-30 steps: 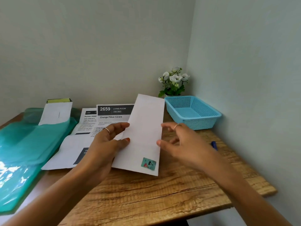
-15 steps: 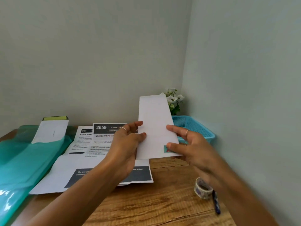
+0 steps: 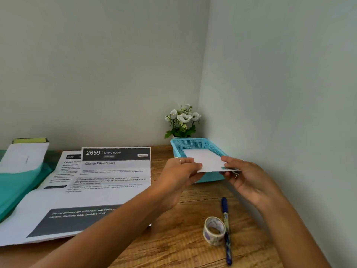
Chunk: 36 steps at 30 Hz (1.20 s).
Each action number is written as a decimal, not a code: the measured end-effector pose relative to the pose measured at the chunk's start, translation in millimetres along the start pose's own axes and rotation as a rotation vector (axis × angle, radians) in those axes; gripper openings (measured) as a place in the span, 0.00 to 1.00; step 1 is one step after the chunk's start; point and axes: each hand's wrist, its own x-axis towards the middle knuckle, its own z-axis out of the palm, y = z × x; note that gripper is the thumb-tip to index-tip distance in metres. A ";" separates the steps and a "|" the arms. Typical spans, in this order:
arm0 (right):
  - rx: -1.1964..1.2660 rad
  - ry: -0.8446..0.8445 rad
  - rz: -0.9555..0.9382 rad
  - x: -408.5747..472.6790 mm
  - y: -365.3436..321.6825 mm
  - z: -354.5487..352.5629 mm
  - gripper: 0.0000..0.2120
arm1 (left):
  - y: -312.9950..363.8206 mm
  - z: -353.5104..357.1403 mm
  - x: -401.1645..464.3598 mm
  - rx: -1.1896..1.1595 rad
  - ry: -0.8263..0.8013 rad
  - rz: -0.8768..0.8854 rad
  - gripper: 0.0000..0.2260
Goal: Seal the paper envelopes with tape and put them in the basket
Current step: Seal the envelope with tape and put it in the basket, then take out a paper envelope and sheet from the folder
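A white paper envelope (image 3: 206, 159) with a small green sticker at its near right corner lies almost flat over the blue plastic basket (image 3: 191, 144) at the back right of the wooden table. My left hand (image 3: 180, 172) pinches its near left edge. My right hand (image 3: 243, 176) pinches its near right corner, over the sticker. The envelope's far end reaches into the basket. A roll of patterned tape (image 3: 214, 230) stands on the table near the front right. More white envelopes (image 3: 23, 157) lie on a teal folder at the far left.
Printed instruction sheets (image 3: 108, 182) cover the table's middle left. A blue pen (image 3: 226, 229) lies beside the tape roll. A pot of white flowers (image 3: 182, 120) stands in the corner behind the basket. A teal plastic folder (image 3: 17, 188) lies left. The wall runs close along the right.
Both hands lifted the envelope off the table, carried it right and back, and tipped it from upright to nearly flat over the basket. The camera view tilted up and then down.
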 end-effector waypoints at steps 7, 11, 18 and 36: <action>0.072 0.029 -0.026 22.7 7.0 -5.7 0.08 | -13.6 4.9 11.5 0.079 0.016 0.020 0.18; -0.034 0.063 -0.102 17.8 12.2 -8.2 0.11 | -15.0 1.6 15.0 0.118 0.030 0.012 0.12; -1.143 0.097 -0.295 11.7 9.7 -1.0 0.20 | -10.8 -7.5 20.5 0.288 0.069 0.050 0.11; -1.718 -0.011 -0.571 -7.1 9.8 95.2 0.28 | 41.7 -123.1 -25.3 0.647 0.211 0.199 0.07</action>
